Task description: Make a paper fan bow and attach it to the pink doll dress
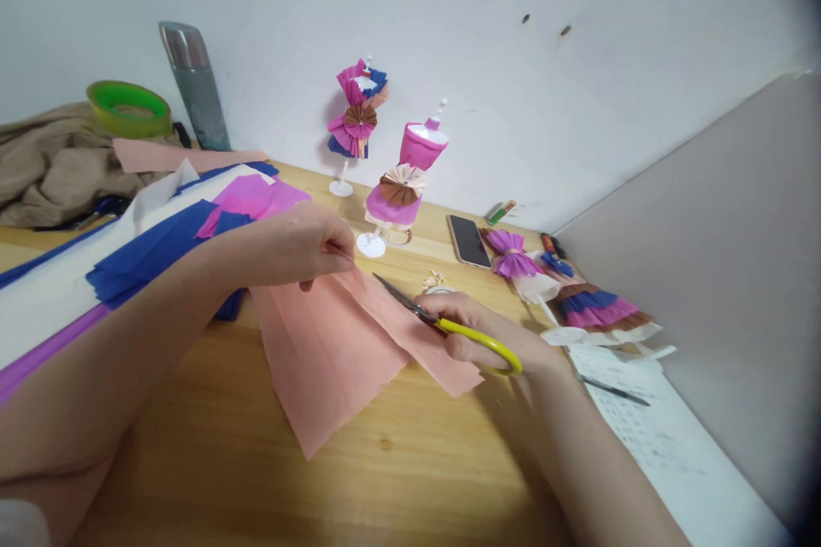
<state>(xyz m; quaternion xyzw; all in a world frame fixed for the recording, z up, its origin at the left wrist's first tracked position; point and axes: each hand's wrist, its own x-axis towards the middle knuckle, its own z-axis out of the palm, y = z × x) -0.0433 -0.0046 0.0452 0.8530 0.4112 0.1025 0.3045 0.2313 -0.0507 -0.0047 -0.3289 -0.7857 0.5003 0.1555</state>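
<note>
A sheet of peach crepe paper (333,350) hangs from my left hand (304,244), which pinches its upper edge between thumb and fingers. A slit runs down the paper, parting a strip (442,355) on the right from the wider piece. My right hand (475,329) grips a pair of scissors (475,338) with yellow handles. Their dark blades point up and left, beside the top of the strip and close to my left fingers. Part of the handles is hidden by my right hand.
Two miniature dress forms in crepe paper, one farther back (359,120) and one nearer (404,179), stand by the wall. A phone (469,240), paper dresses (596,303) and a written sheet (673,436) lie right. Blue crepe paper (147,252), a flask (198,94) and green tape (128,109) are left.
</note>
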